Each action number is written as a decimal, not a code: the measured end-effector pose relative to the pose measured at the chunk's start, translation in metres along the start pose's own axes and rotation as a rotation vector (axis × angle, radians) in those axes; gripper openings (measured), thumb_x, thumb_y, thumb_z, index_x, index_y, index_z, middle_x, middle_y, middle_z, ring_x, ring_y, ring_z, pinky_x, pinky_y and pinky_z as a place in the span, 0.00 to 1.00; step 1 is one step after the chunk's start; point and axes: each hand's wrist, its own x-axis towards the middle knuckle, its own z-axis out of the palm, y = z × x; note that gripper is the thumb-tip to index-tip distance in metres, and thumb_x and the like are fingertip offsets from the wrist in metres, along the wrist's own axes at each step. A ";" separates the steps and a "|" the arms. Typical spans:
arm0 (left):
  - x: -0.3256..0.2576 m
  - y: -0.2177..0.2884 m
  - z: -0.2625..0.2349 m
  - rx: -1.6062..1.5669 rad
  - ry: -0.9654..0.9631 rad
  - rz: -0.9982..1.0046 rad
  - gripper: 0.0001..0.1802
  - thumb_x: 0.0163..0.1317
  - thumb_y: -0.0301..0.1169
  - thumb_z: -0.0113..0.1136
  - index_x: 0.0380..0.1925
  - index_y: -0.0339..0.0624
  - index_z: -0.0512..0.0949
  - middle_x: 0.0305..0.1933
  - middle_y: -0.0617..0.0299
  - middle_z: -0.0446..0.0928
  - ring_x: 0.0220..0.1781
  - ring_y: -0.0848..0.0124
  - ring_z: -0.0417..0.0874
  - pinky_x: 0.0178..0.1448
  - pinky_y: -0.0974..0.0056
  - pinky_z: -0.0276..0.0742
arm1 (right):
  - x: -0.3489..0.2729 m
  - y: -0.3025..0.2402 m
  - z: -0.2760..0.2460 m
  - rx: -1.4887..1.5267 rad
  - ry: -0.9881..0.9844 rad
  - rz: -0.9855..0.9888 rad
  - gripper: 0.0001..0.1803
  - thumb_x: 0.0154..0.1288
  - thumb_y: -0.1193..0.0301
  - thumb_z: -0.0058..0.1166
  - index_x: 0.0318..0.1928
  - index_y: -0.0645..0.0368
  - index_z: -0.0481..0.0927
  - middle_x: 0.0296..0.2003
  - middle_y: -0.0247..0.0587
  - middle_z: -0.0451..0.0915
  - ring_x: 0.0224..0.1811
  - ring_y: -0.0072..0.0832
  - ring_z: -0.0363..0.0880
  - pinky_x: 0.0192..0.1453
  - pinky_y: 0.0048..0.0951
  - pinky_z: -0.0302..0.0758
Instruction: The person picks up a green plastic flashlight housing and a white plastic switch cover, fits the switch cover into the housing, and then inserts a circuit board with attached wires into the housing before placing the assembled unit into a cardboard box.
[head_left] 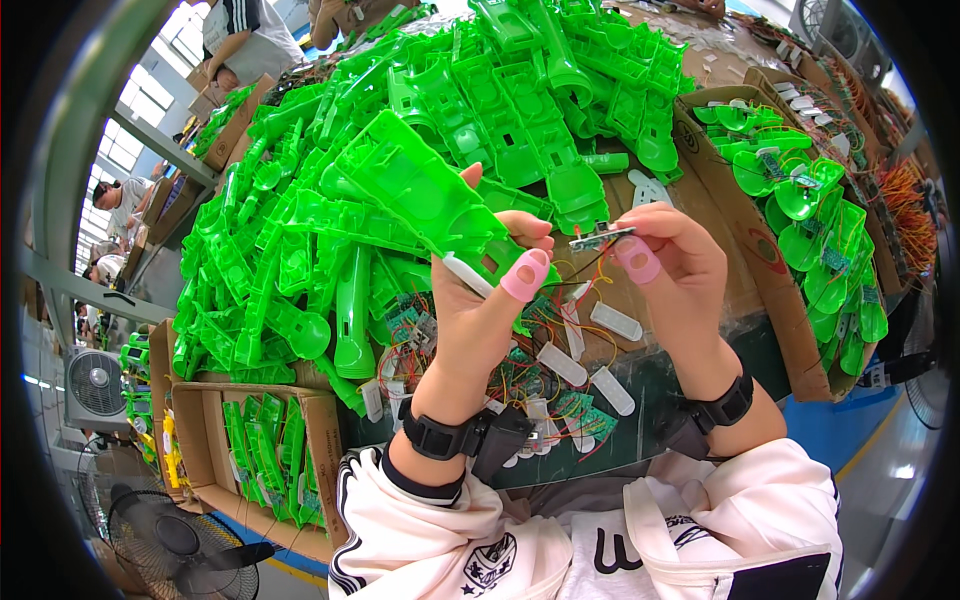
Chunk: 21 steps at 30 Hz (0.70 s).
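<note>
plastic gives the green shell [405, 180], just left of centre in the frame, a light, fairly stiff body, i judge; its smooth faces may slip and its thin rims may crack. my left grip [470, 310] is closed round its lower right end, a sound hold that leaves the trough free. right of centre, my right grip [688, 265] pinches a small circuit board [602, 238] between thumb and fingertips; it looks nearly weightless but fragile, so i'd keep to its edges.

around these, from the left: a black fan [175, 535] and a cardboard box [322, 450] of green parts at lower left; a heap of shells [510, 100] across the top, crowding my left side; wired boards [585, 415] and white tabs [562, 364] on the worktop [655, 395], lower centre, whose wires could snag; a larger carton [785, 330] at right, its wall limiting my right side.
</note>
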 end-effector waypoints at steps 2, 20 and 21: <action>0.000 0.000 0.002 0.031 -0.020 0.016 0.40 0.50 0.23 0.60 0.60 0.35 0.48 0.38 0.56 0.74 0.40 0.71 0.76 0.46 0.67 0.72 | -0.001 0.002 0.003 0.235 0.040 0.239 0.09 0.57 0.81 0.51 0.40 0.69 0.73 0.37 0.41 0.75 0.39 0.23 0.76 0.45 0.24 0.75; -0.002 -0.004 0.006 0.182 -0.025 0.007 0.35 0.51 0.19 0.57 0.58 0.33 0.52 0.36 0.56 0.75 0.40 0.71 0.77 0.45 0.67 0.73 | 0.001 0.005 0.003 0.375 0.069 0.498 0.09 0.57 0.78 0.54 0.39 0.67 0.76 0.33 0.41 0.79 0.33 0.20 0.77 0.38 0.20 0.77; -0.002 -0.004 0.006 0.230 -0.027 0.023 0.35 0.50 0.19 0.57 0.57 0.33 0.52 0.36 0.56 0.75 0.39 0.71 0.77 0.45 0.67 0.73 | 0.001 0.006 0.002 0.375 0.069 0.499 0.09 0.57 0.78 0.54 0.39 0.67 0.76 0.33 0.41 0.79 0.33 0.20 0.77 0.38 0.20 0.77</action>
